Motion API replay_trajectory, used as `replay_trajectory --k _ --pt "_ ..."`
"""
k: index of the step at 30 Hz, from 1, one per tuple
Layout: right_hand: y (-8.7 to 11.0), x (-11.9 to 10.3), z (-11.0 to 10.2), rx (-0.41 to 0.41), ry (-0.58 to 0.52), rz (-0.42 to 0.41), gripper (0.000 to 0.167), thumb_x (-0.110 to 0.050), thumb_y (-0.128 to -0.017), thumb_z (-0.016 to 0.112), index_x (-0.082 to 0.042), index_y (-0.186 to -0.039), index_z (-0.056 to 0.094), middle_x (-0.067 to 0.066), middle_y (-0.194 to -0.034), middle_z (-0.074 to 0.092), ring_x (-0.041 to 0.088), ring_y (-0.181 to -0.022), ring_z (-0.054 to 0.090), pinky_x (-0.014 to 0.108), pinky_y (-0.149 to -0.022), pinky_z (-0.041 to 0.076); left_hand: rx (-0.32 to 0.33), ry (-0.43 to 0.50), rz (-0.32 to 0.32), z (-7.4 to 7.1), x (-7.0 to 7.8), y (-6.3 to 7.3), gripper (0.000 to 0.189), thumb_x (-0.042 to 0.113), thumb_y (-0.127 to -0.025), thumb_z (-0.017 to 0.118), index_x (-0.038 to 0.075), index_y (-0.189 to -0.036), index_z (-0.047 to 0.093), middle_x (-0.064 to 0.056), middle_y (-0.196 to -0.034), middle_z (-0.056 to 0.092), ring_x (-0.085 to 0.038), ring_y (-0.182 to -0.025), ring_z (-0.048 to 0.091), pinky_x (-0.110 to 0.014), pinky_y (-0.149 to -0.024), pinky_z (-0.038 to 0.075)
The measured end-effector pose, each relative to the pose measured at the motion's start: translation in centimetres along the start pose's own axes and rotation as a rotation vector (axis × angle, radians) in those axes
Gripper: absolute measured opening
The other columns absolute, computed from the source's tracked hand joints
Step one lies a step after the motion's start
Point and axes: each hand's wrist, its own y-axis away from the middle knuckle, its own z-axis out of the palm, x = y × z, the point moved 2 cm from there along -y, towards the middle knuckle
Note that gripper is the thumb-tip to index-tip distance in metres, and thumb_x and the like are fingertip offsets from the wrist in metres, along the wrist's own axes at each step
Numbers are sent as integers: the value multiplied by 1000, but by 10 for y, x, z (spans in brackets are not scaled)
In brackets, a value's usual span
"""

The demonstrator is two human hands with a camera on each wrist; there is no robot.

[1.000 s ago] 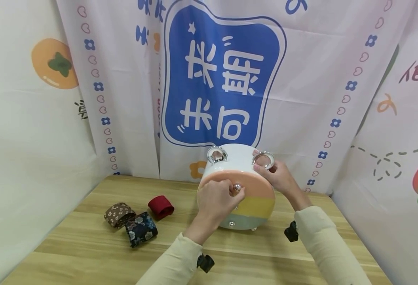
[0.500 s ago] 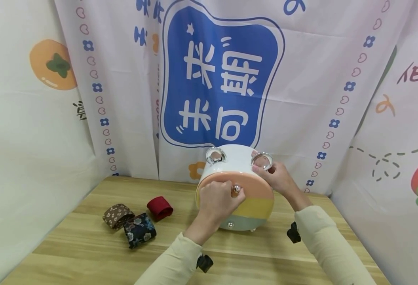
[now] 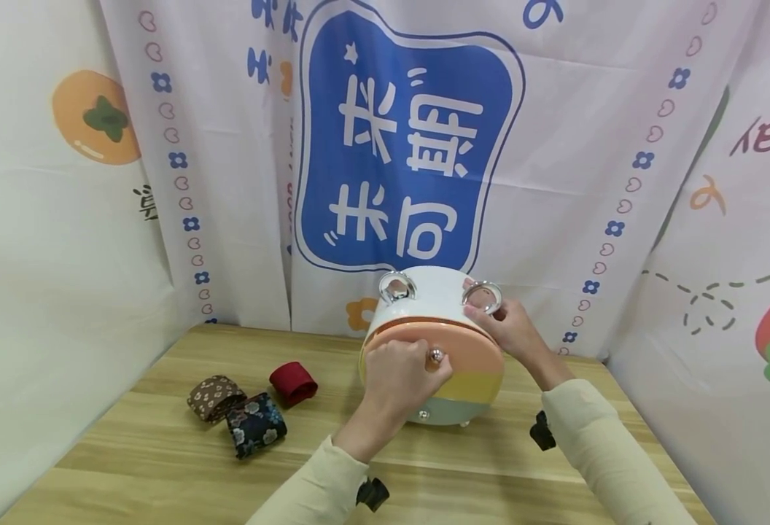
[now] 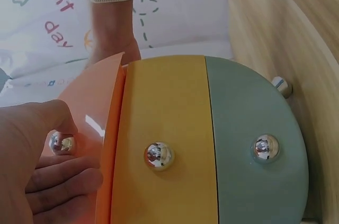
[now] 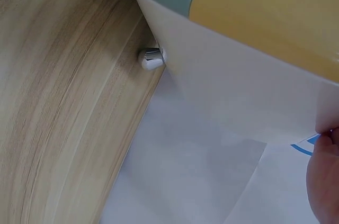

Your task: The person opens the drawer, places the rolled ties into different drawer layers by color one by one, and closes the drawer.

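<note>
Orange drawer (image 3: pixel 472 348), lower centre of the frame, stands ajar; left hand (image 3: pixel 394 374) pinches its knob (image 3: pixel 436 355) (right hand (image 3: pixel 515 329) grips the white box (image 3: pixel 434 293)).

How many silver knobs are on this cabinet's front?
3: top knob on the orange drawer, held by the left hand; middle knob on yellow; bottom knob on green. It may hide more.

Drawer box (image 3: pixel 467 388): front partly obstructed by left hand (image 3: pixel 394 375) on knob (image 3: pixel 436 355); right upper edge obstructed by right hand (image 3: pixel 516 332); curtain (image 3: pixel 555 240) bars way behind. Open passages: tabletop (image 3: pixel 129 467) left of box, up to red roll (image 3: pixel 293 383); before box, between forearms (image 3: pixel 316 477).
</note>
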Motion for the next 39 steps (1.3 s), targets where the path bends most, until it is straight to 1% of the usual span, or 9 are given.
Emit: replay_trajectory --k 7,14,17,20,24,27,34,36,39 --pt "3 0 -1 4 -4 -5 48 -46 -101 66 -11 -135 69 12 -128 74 19 -103 66 26 -82 57 -21 24 24 -8 6 3 48 36 -81 82 23 -54 45 14 -48 29 -1 -43 25 -18 -43 11" --pt "3 -1 -1 -13 -22 -49 52 -42 -103 66 -18 -149 60 -1 -157 58 16 -121 63 22 -89 56 -23 23 35 -14 10 7 47 36 -80 84 24 -54 47 14 -46 34 -2 -43 27 -17 -44 13" --pt "3 -1 -1 -7 -29 -46 52 -40 -103 66 -17 -149 60 3 -154 61 15 -115 64 22 -87 57 -29 22 38 -17 11 8 47 38 -80 84 24 -53 48 15 -46 36 -2 -42 28 -17 -44 13" --pt "3 0 -2 4 -19 -29 49 -41 -103 66 -11 -141 65 12 -138 71 15 -104 67 24 -82 59 -30 24 39 -19 13 10 48 38 -80 85 24 -52 48 15 -46 35 -2 -42 27 -17 -44 13" --pt "3 0 -3 18 -16 -8 46 -42 -102 66 -5 -130 70 18 -118 76 14 -95 71 26 -81 60 -2 12 43 -23 15 11 49 39 -78 85 25 -51 46 15 -46 32 -2 -43 26 -18 -44 12" --pt "3 -2 -3 22 -25 -10 45 -41 -102 67 -4 -127 71 18 -115 77 13 -93 72 26 -82 59 22 10 49 -25 16 13 49 40 -78 85 25 -51 46 15 -46 32 -2 -44 25 -19 -45 12" --pt "0 1 3 0 -29 -55 50 -40 -104 65 -13 -146 63 5 -152 62 14 -123 64 17 -93 54 33 16 43 -32 16 24 51 42 -77 87 26 -53 45 15 -46 34 0 -45 27 -17 -48 12" --pt "0 2 3 -1 -32 -59 51 -40 -104 64 -15 -149 61 4 -156 59 16 -126 63 17 -95 53 27 19 36 -34 17 26 52 41 -76 88 25 -53 45 15 -47 34 -1 -44 28 -17 -48 13" --pt "0 3 5 3 -39 -57 50 -40 -104 65 -15 -147 62 6 -151 63 15 -119 65 19 -93 56 23 13 37 -36 18 30 51 41 -76 88 25 -53 46 15 -47 36 0 -44 30 -16 -48 13"
